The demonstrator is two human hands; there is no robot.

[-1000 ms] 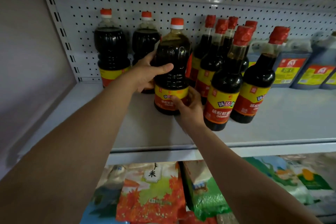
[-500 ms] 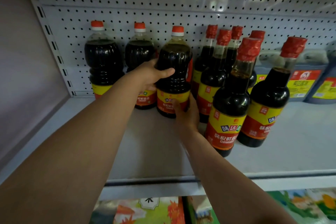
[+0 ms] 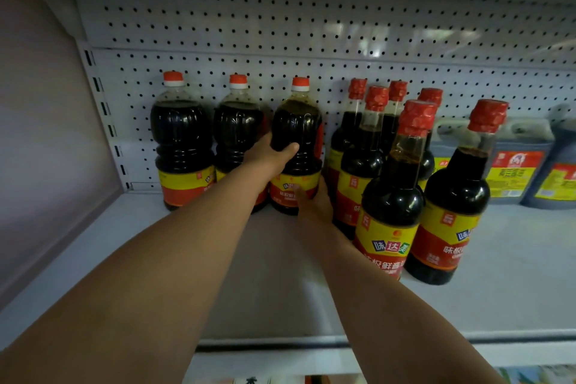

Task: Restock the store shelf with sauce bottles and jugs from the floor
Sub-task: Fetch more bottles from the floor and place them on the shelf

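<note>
Pushed back since a second ago: wide soy sauce bottle (image 3: 296, 147), earlier out near mid-shelf, now upright at the rear against the pegboard (image 3: 311, 25), third in the row beside two matching bottles (image 3: 212, 147). Placement looks nearly done; release left. Left hand (image 3: 268, 157) wrapped round the bottle's waist from the left, thumb across the front. Right hand (image 3: 313, 200) curled on the lower label from the right, squeezed against the slim red-capped bottles (image 3: 389, 196). Dark jugs (image 3: 520, 172) far right on the shelf (image 3: 249, 274).
</note>
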